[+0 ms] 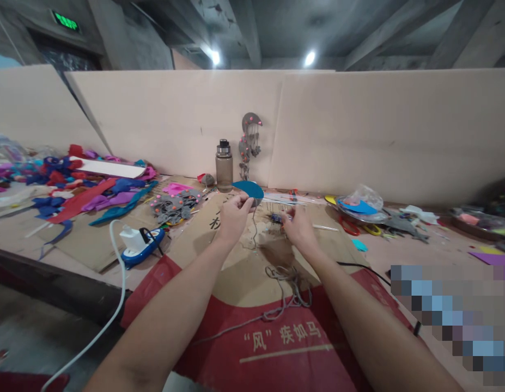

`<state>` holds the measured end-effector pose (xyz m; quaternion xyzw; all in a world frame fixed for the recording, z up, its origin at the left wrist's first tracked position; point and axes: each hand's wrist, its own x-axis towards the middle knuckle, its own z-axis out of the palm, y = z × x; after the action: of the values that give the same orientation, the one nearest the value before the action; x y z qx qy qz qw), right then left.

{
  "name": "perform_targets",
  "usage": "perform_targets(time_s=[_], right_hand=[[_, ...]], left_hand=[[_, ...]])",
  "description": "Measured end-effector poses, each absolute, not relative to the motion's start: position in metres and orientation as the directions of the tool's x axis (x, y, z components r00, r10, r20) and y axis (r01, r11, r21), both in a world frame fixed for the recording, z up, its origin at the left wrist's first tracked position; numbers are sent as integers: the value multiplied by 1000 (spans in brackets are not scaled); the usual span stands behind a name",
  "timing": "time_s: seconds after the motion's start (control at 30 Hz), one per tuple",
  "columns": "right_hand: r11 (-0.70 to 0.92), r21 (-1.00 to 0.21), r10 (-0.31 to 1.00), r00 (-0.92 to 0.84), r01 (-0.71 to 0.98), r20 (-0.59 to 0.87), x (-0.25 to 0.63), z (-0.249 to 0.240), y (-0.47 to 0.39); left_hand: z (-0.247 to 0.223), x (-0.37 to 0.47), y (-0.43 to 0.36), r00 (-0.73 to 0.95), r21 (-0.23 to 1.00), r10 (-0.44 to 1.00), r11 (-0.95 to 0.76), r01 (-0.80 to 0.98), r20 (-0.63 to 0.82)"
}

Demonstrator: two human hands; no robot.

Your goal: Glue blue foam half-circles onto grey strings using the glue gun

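Observation:
My left hand (pixel 235 218) is raised over the middle of the work surface, thumb and fingers pinched on a blue felt piece (pixel 249 189) with a curved edge. A strand of grey yarn (pixel 254 231) hangs beneath that hand, and more of the cord lies in a loose tangle lower down. To the right, my right hand (pixel 298 226) has its fingers drawn together beside a small dark-blue item (pixel 275 218). Whether those fingers grip it cannot be made out. A thin white stick (pixel 326 227) lies just beyond the right hand.
Brown-and-red printed card (pixel 285 359) covers the surface. A water bottle (pixel 224 169) stands behind, near a hanging grey moon ornament (pixel 251 122). Grey felt pieces with pins (pixel 176 206), a blue power strip (pixel 144 247) and coloured scraps (pixel 101 198) are left; scissors (pixel 350 226) are right.

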<state>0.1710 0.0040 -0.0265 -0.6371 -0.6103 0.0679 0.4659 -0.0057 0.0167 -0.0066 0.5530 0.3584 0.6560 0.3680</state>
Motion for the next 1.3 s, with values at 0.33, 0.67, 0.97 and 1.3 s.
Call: perform_targets(time_s=[0.33, 0.67, 0.97, 1.3], right_hand=[[180, -960, 984, 51, -213, 173, 119, -6, -16], [371, -915, 886, 233, 160, 400, 138, -11, -3], [349, -920, 897, 219, 181, 383, 140, -4, -7], [327, -937, 915, 208, 127, 347, 142, -6, -6]], left_hand=[[-4, -3, 8, -52, 821, 828, -542, 179, 558], [-5, 3, 10, 47, 929, 964, -238, -283, 261], [-1, 4, 6, 77, 926, 972, -187, -327, 224], [-1, 4, 6, 107, 920, 975, -144, -366, 195]])
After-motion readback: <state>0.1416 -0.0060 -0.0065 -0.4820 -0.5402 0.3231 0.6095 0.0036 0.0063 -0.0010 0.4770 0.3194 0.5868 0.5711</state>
